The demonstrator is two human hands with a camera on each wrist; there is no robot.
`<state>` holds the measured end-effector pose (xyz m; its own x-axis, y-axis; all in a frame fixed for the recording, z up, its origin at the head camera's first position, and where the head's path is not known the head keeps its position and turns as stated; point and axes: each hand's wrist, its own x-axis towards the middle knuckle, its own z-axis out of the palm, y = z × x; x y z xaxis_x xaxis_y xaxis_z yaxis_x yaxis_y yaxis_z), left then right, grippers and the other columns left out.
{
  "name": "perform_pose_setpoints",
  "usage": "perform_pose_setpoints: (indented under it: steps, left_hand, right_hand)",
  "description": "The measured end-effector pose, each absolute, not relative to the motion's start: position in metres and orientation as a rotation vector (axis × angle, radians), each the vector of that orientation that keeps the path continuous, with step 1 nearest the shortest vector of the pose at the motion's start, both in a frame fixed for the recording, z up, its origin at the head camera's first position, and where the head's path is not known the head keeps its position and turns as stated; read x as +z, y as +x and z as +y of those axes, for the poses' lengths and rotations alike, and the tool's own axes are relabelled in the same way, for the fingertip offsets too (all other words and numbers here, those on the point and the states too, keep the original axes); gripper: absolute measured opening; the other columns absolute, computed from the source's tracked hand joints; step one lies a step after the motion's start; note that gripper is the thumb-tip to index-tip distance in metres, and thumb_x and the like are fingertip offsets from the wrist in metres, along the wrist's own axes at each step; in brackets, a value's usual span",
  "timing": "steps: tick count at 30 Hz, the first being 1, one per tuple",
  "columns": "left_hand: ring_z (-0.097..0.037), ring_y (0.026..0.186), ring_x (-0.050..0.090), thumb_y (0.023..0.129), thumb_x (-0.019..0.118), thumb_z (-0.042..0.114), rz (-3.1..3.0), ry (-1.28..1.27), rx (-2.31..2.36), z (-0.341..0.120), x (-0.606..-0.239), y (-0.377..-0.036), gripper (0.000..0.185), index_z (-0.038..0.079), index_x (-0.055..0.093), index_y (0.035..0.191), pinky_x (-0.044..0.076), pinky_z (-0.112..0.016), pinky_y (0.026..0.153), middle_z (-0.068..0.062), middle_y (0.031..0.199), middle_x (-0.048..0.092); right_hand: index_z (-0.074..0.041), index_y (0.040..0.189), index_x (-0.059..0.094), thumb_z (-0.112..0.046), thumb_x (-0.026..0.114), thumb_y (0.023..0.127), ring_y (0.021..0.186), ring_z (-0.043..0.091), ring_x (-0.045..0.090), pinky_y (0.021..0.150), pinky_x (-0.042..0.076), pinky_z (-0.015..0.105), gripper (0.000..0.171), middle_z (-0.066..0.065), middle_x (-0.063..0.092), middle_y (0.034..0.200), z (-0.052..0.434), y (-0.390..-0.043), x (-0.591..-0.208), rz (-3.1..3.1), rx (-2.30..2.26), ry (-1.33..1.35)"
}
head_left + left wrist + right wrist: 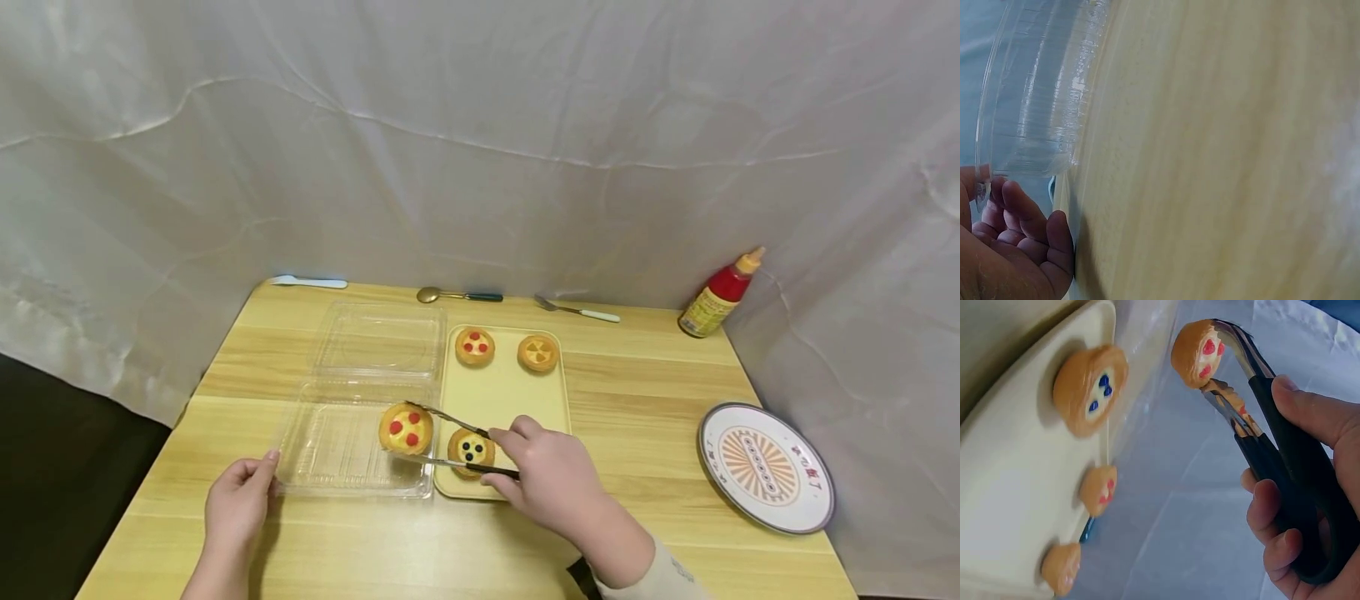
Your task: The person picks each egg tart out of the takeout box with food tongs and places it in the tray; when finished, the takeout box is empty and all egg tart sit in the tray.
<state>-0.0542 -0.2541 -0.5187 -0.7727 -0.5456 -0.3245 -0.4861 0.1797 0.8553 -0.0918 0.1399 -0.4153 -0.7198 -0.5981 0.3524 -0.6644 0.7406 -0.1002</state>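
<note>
Tarts: 1 [406, 428] in tongs [450, 440], 3 on tray [501, 392].

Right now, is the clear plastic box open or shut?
Open. The plastic box has its lid folded flat behind it; tongs hold a tart over it.

The left hand [1004, 250] touches the clear plastic container's [1035, 94] corner on the wooden table [1222, 156].

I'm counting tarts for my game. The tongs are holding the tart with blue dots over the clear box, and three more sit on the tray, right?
Not quite. In the head view, the tongs hold the red-dotted tart; the blue-dotted tart sits on the tray. The rest is right.
</note>
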Motion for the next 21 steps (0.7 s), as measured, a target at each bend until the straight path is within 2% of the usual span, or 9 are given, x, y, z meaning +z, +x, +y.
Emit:
perform_pose_setpoints:
  steps: [7,14,21]
  left_hand:
    - [-0.016,0.067,0.053,0.109,0.06,0.04,-2.382,1.061,-1.671,-0.254,-0.518,-0.055,0.043,0.003,0.061,0.087,0.046,-0.029,0.058,0.001,0.072,0.061]
    - [-0.017,0.071,0.055,0.109,0.059,0.041,-2.39,1.088,-1.68,-0.254,-0.517,-0.056,0.044,0.001,0.062,0.092,0.047,-0.029,0.06,0.001,0.073,0.063]
    - [-0.018,0.071,0.055,0.109,0.059,0.042,-2.376,1.101,-1.704,-0.253,-0.516,-0.054,0.045,0.0,0.062,0.097,0.048,-0.029,0.06,0.001,0.076,0.063]
  right_hand:
    - [-0.008,0.114,0.078,-0.039,0.097,0.075,0.054,0.007,0.048,0.046,0.046,0.029,0.053,0.001,0.065,0.089,0.171,-0.086,-0.409,-2.67,0.335,0.858]
    - [-0.008,0.114,0.079,-0.041,0.097,0.074,0.052,0.013,0.055,0.044,0.045,0.03,0.055,0.003,0.066,0.09,0.199,-0.085,-0.408,-2.675,0.304,0.748]
    - [-0.012,0.115,0.079,-0.039,0.097,0.074,0.051,0.012,0.052,0.044,0.044,0.032,0.052,0.001,0.065,0.091,0.216,-0.077,-0.407,-2.734,0.277,0.658]
